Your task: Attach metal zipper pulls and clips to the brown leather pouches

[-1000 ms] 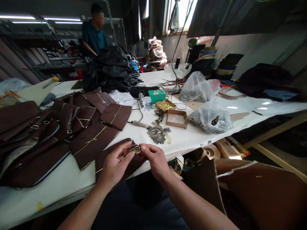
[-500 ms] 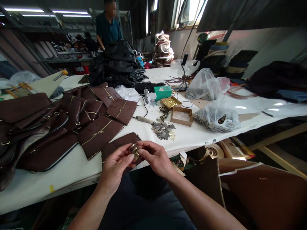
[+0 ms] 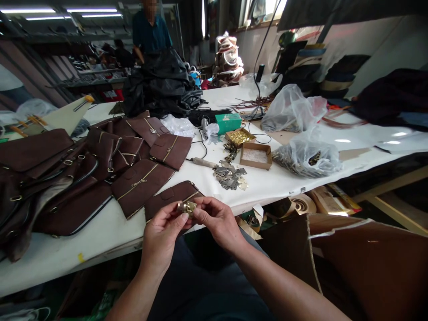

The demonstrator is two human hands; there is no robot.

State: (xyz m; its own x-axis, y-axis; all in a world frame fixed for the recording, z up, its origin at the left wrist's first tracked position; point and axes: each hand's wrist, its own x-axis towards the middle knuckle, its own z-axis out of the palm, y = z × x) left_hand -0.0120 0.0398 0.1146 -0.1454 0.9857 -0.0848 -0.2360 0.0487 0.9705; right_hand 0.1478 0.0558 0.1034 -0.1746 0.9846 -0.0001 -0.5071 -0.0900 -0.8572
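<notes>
Between the fingertips of both hands is a small brass-coloured metal clasp, partly hidden by the fingers. My left hand pinches its left side with thumb and fingers. On its right side, my right hand closes thumb and fingertips on it. Just behind the hands, a dark brown leather piece with a zipper lies at the table's front edge. A heap of flat grey metal plates lies farther back to the right, beside a grey-handled tool with a cord.
Brown leather bags cover the table's left. Beyond the plates stand a box of gold-coloured bits, a shallow cardboard box and a green box. Plastic bags sit right. A person stands behind black material. An open carton is lower right.
The clasp has turned in my fingers, so its flat brass face now shows more to the right. Both hands keep their hold. The view has shifted slightly.
</notes>
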